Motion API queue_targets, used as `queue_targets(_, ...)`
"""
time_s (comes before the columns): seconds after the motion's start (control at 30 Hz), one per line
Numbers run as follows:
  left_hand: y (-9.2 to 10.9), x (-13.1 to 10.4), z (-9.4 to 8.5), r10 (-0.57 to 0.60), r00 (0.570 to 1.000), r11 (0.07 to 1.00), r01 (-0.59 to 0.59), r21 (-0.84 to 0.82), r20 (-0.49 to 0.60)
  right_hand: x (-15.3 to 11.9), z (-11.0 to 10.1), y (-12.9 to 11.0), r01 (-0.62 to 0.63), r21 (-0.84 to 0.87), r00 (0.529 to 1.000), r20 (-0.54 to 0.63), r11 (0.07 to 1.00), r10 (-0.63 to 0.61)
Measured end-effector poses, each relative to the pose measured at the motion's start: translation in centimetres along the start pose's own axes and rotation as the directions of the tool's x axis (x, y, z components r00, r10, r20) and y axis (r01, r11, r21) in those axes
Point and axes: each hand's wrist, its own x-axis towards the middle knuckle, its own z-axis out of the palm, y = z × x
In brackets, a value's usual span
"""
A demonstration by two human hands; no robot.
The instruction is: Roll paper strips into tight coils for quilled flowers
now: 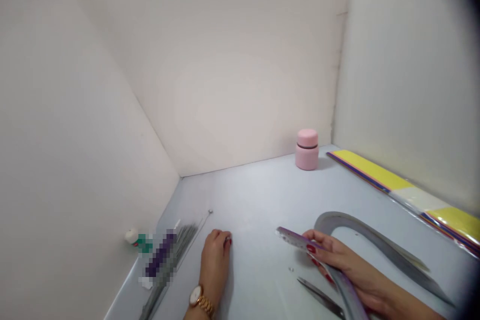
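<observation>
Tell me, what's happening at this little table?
A person sits at a pale table walled with white boards. The right hand holds a looped bundle of grey paper strips and a purple ruler-like strip. The left hand, wearing a gold watch, rests curled on the table. Scissors, a pink jar and a pack of coloured strips lie nearby.

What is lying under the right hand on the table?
Under the right hand runs a bent bundle of grey paper strips, and metal scissors lie beside the wrist. The part of the strips beneath the palm is covered.
</observation>
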Motion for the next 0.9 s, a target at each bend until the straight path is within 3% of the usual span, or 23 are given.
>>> queue_targets(0.1,0.1,1.8,1.1,0.045,0.999,0.998,-0.045,0.033,-0.003,-0.1,-0.5,0.0,-0.027,-0.021,0.999,-0.045,0.999,0.026)
queue_targets(0.27,0.5,2.7,2.4,0.111,0.994,0.990,-0.109,0.087,-0.019,0.2,-1.0,0.3,-0.076,0.054,0.991,-0.108,0.996,0.082)
queue_targets(0.47,-3.3,4.9,0.4,0.056,0.988,0.954,-0.011,0.300,-0.144,0.2,-1.2,0.1,-0.061,0.156,0.997,-0.038,0.986,0.068)
queue_targets(0.57,-4.6,5.5,-0.7,0.058,0.990,0.930,-0.006,0.367,-0.131,0.2,-1.1,0.0,-0.047,0.156,0.998,-0.024,0.987,0.052)
queue_targets(0.7,-2.9,4.1,-0.2,0.099,0.979,0.918,-0.021,0.395,-0.176,0.3,-1.1,0.0,-0.046,0.130,0.997,-0.052,0.990,0.053)
queue_targets(0.9,0.9,2.0,2.7,0.147,0.987,0.949,-0.124,0.290,-0.057,0.4,-2.2,-0.5,-0.064,0.051,0.997,-0.045,0.997,0.067)
